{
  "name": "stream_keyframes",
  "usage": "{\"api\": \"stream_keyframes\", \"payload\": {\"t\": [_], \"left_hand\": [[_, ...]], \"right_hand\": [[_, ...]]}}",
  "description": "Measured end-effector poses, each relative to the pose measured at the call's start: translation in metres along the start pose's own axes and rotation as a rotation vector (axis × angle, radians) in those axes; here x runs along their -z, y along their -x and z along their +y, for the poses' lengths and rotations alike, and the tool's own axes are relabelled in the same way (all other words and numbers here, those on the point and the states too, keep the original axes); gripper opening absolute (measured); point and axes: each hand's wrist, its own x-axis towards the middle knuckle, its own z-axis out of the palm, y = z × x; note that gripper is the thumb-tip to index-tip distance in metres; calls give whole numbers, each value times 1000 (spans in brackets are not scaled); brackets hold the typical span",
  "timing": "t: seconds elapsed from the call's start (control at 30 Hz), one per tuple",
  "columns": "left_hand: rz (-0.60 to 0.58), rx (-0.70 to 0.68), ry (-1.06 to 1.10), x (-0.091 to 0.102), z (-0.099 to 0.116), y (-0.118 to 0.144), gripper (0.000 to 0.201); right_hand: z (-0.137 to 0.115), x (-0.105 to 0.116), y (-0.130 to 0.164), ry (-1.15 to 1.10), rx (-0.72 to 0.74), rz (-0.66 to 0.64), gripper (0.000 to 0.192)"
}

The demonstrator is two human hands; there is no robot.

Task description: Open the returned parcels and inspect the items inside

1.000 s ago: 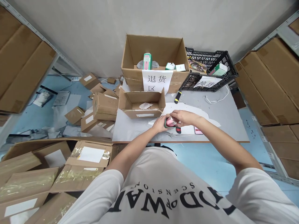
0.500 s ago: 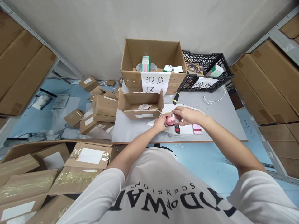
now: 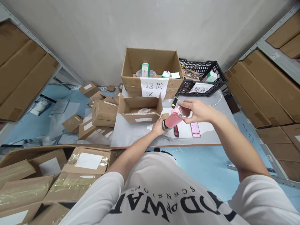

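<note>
My right hand point(image 3: 196, 110) is closed around the shiny top of a pink bottle point(image 3: 172, 119), which tilts up to the right. The bottle's lower end sits in the mouth of a small green box point(image 3: 163, 125). My left hand point(image 3: 158, 126) is wrapped round that box, hiding most of it. Just right of the bottle, a red and black utility knife point(image 3: 176, 132) lies on the table. A phone point(image 3: 195, 130) with a pink screen lies farther right. Behind my hands is a yellow and black utility knife point(image 3: 174, 102).
An open carton point(image 3: 138, 118) stands left of my hands. Behind it are a large labelled carton point(image 3: 131, 84) holding small boxes and a black crate point(image 3: 182, 90). Parcels point(image 3: 90, 159) fill a big box at lower left. Cartons line shelves on both sides.
My right hand has drawn the pink bottle up and to the right, so more of its body shows out of the green box. My left hand still holds the box. The view has shifted slightly.
</note>
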Motion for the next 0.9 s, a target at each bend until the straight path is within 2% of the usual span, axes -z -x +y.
{"api": "stream_keyframes", "payload": {"t": [0.07,0.13,0.2,0.27,0.3,0.37,0.43,0.5,0.57,0.63,0.8,0.9], "left_hand": [[14,26,-59,2,0,12,128],[19,24,-48,7,4,30,135],[28,-69,13,15,14,48,120],[92,-252,94,25,31,62,94],[109,-333,138,30,42,66,91],[68,-420,245,38,63,69,100],[44,-393,335,42,80,67,103],[62,-303,406,42,90,65,94],[72,-214,504,42,92,66,85],[14,-157,661,42,89,69,80],[-256,-34,1065,45,82,78,67],[-426,38,1192,44,79,84,63]], "right_hand": [[-3,9,0,7,-10,32,24],[-5,14,0,20,-34,81,17],[-5,17,-3,34,-70,135,15],[-6,19,-7,36,-117,179,17],[-6,19,-10,31,-144,195,18],[-6,19,-16,0,-206,218,24],[-4,17,-21,-62,-272,242,30],[0,11,-25,-167,-333,271,35],[5,-1,-24,-342,-378,302,39],[9,-20,-19,-617,-401,339,43],[8,-89,-2,-1472,-366,432,54],[-1,-117,1,-1700,-362,505,56]]}}
